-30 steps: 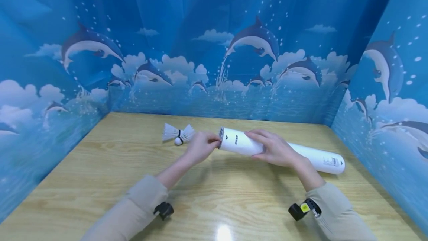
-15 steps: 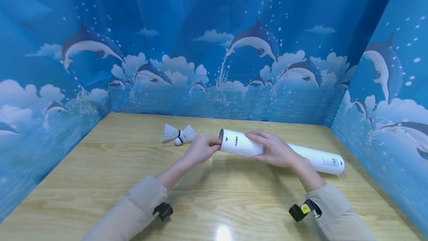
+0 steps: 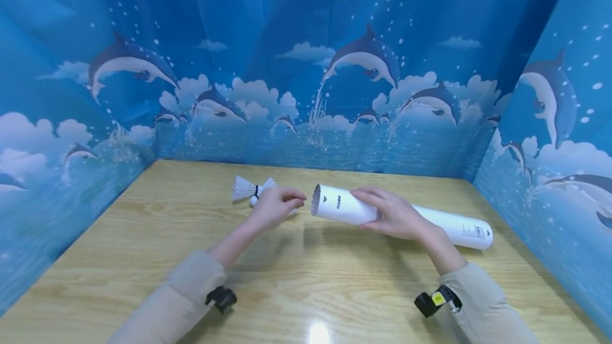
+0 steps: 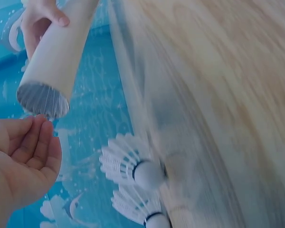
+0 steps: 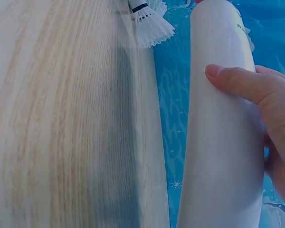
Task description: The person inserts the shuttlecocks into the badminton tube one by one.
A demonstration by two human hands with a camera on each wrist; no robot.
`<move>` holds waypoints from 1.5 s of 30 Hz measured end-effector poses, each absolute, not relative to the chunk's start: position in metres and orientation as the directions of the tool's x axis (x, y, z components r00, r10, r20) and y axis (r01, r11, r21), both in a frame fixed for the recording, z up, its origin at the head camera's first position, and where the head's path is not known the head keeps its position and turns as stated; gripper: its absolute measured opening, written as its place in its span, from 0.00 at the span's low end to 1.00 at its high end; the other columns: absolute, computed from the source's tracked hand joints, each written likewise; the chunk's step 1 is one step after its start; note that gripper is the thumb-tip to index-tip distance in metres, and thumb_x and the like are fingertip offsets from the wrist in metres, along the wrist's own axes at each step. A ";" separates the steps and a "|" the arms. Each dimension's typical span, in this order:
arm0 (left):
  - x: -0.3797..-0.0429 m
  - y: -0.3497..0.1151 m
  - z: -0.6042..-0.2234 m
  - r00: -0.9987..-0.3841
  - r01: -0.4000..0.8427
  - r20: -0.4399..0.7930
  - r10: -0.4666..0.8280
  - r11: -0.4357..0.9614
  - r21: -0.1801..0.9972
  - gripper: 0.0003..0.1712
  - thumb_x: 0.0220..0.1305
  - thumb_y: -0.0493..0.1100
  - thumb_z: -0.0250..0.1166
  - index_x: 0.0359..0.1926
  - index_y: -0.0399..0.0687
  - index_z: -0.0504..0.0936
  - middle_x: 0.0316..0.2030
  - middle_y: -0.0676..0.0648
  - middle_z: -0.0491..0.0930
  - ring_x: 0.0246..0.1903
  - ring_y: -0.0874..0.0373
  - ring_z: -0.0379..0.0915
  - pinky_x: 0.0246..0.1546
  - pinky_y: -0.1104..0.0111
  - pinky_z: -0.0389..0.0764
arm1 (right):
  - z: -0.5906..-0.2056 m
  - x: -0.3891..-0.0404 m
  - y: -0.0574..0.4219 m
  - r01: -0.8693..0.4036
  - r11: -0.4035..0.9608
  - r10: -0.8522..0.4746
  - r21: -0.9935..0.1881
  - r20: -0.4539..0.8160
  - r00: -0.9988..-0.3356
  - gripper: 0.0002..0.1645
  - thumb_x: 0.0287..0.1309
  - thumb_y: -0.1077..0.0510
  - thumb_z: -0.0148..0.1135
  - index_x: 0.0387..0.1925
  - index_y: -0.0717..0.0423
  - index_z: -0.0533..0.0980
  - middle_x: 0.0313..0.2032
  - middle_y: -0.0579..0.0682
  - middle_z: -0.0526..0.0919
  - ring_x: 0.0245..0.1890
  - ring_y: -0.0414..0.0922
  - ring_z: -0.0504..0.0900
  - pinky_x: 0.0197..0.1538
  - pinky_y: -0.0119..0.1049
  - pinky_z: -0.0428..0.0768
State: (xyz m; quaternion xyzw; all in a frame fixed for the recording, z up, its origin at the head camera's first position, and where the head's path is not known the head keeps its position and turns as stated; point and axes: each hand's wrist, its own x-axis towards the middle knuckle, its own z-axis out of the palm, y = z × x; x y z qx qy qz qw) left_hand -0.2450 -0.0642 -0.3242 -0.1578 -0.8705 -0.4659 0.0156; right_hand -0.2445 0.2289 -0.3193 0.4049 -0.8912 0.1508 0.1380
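A long white tube (image 3: 346, 206), printed with dark lettering near its mouth, lies slanted with its left end raised over the table. My right hand (image 3: 392, 211) grips it around the middle, with the thumb (image 5: 232, 80) across its side in the right wrist view. The tube's open mouth (image 4: 42, 99) shows a grey, ridged inside. Just left of that mouth is my left hand (image 3: 277, 207), fingers loosely curled and nothing visible between them. Two white shuttlecocks with dark bands, one at the left (image 3: 243, 189) and another partly behind my left hand (image 4: 145, 209), lie together on the table.
The wooden table (image 3: 268, 291) is bounded by a blue dolphin-print curtain (image 3: 306, 68) behind and at the sides. Both sleeves carry a black wrist device, one on the left (image 3: 221, 299) and one on the right (image 3: 432, 301).
My left hand has drawn away from the tube's mouth to the left, now covering part of the shuttlecocks. The right hand and tube have stayed almost still.
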 end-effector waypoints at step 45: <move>-0.294 -0.183 -0.350 -0.999 -0.003 0.027 -0.035 0.680 0.733 0.24 0.62 0.41 0.59 0.51 0.23 0.72 0.49 0.28 0.73 0.49 0.36 0.69 0.50 0.52 0.70 | -0.320 -0.245 0.235 -0.765 0.628 -0.679 -0.146 0.378 -0.629 0.45 0.39 0.54 0.75 0.63 0.51 0.67 0.57 0.54 0.72 0.51 0.54 0.75 0.45 0.49 0.77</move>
